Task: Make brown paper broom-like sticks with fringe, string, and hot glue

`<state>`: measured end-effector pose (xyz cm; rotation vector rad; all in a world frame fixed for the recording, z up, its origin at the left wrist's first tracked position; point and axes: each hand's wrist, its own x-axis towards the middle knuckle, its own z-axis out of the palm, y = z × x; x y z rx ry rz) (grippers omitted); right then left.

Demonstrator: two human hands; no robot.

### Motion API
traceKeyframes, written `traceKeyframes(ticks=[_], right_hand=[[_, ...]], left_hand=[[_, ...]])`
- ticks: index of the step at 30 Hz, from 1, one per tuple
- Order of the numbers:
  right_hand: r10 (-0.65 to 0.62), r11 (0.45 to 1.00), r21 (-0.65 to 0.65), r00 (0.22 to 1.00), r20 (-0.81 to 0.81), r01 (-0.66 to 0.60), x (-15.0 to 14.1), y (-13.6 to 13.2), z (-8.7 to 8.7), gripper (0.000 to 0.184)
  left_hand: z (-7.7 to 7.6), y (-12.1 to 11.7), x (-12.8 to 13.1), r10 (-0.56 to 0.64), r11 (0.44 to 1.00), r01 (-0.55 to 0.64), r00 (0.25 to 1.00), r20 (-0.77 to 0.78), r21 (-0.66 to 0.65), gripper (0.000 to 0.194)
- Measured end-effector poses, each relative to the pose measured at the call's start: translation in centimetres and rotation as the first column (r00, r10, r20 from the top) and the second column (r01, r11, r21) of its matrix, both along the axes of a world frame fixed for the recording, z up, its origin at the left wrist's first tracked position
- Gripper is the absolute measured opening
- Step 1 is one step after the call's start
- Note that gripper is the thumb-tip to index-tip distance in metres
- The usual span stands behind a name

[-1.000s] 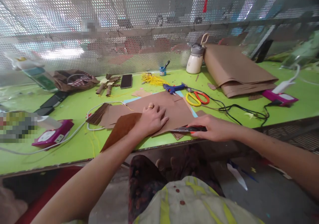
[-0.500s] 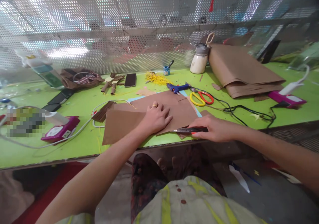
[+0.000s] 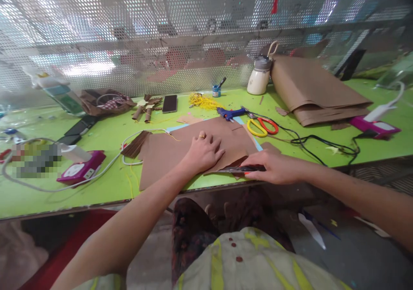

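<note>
A large sheet of brown paper (image 3: 171, 158) lies on the green table near its front edge. My left hand (image 3: 206, 152) rests on it with the fingers spread, a ring on one finger. To the right, my right hand (image 3: 274, 166) is closed around dark-bladed scissors (image 3: 238, 169), their blades pointing left along the paper's near edge. A strip of that edge is lifted just above the blades. A bit of red shows under my fingers; the handles are mostly hidden. Light blue paper (image 3: 238, 120) peeks out behind the brown sheet.
Beyond the sheet lie a blue glue gun (image 3: 230, 113), yellow-and-red-handled scissors (image 3: 262, 126), yellow raffia-like strands (image 3: 206, 101) and a phone (image 3: 170, 103). A white bottle (image 3: 259, 77) and folded brown paper (image 3: 319, 87) stand back right. Purple power sockets (image 3: 82, 167) sit left and right, with trailing cords.
The scissors and my right hand have shifted slightly left along the paper. The edge above the blades has lifted, and the sheet's left part lies flatter. My left hand stays on the sheet.
</note>
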<state>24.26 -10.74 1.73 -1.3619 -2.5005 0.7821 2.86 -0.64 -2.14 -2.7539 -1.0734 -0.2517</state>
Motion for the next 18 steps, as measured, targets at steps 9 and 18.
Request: traceKeyframes(ticks=[9,18], right_hand=[[0.003,0.999,0.041,1.000,0.031,-0.004,-1.6,1.1,-0.6,0.033],[0.015,0.999,0.038,1.000,0.020,-0.016,-1.1,0.8,-0.5,0.032]], left_hand=[[-0.1,0.1,0.0,-0.012,1.000,0.013,1.000,-0.007,0.020,0.047],[-0.1,0.2,0.0,-0.017,1.000,0.017,1.000,0.000,0.008,0.047]])
